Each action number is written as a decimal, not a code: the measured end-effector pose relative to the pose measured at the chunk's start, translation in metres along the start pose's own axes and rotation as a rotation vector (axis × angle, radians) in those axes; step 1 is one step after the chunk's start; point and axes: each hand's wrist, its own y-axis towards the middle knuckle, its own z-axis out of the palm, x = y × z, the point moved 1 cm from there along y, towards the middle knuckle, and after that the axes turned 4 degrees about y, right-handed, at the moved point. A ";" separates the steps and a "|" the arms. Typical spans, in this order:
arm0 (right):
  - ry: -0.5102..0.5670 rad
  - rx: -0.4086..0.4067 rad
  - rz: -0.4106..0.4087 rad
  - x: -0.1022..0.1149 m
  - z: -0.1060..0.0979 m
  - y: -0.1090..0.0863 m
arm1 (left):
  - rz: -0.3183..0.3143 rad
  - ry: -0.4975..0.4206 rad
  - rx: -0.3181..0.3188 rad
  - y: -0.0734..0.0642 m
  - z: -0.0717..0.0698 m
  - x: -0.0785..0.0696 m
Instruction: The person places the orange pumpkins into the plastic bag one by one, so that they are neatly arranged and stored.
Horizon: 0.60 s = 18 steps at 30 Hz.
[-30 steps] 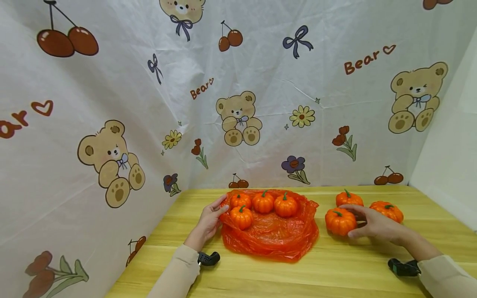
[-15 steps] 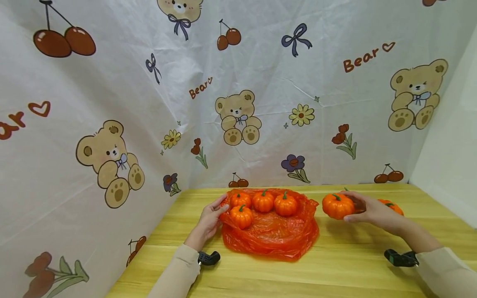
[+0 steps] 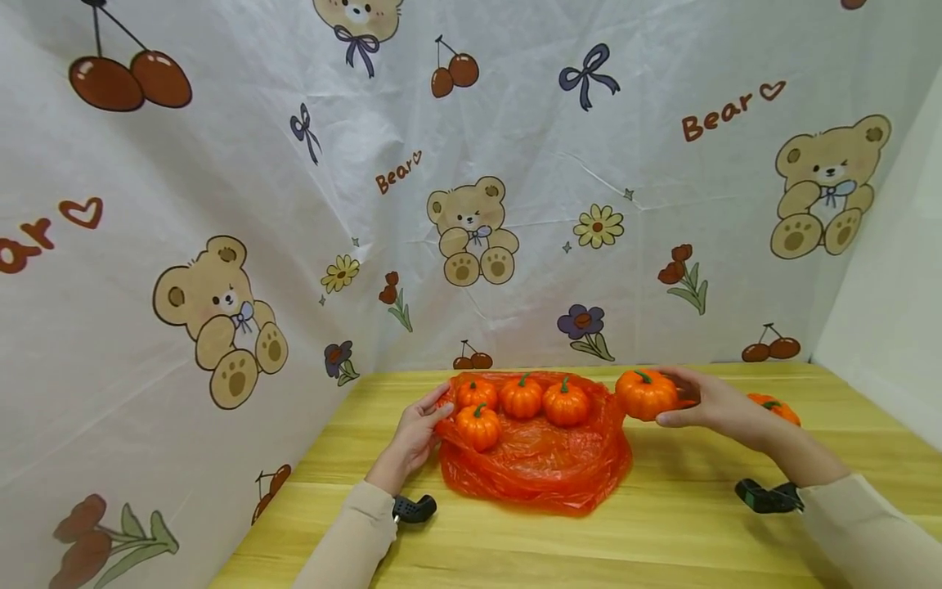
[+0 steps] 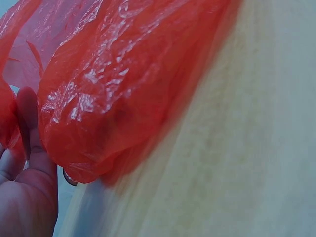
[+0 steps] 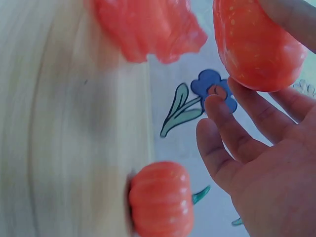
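Observation:
My right hand [image 3: 717,405] grips a small orange pumpkin [image 3: 646,394] with a green stem, held up at the right rim of a red plastic bag [image 3: 533,478]. In the right wrist view, thumb and fingers hold the same pumpkin [image 5: 261,47] above the table. On the left, my left hand [image 3: 414,433] pinches the edge of the bag between thumb and fingers; the left wrist view shows the bag film [image 4: 113,94] running past the thumb. Inside the open bag sit several pumpkins [image 3: 565,402], grouped toward the back and left.
Another pumpkin [image 3: 774,407] stands on the wooden table [image 3: 684,523], partly behind the right wrist. One more shows just behind the right hand's fingers. A patterned bear curtain [image 3: 471,229] closes off the back and left; a white wall [image 3: 890,327] is at the right.
My right hand has lifted the pumpkin off the table and carried it left and up to the bag's right rim. The left hand stays at the bag's edge.

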 end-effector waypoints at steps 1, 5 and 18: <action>0.009 0.001 0.006 0.002 0.001 0.001 | 0.001 0.001 0.000 0.000 0.000 0.000; 0.039 0.015 0.020 0.011 0.003 0.009 | 0.004 -0.002 -0.006 0.000 0.000 -0.001; 0.065 0.090 -0.055 0.034 0.018 0.038 | 0.002 0.004 -0.017 0.000 0.000 0.001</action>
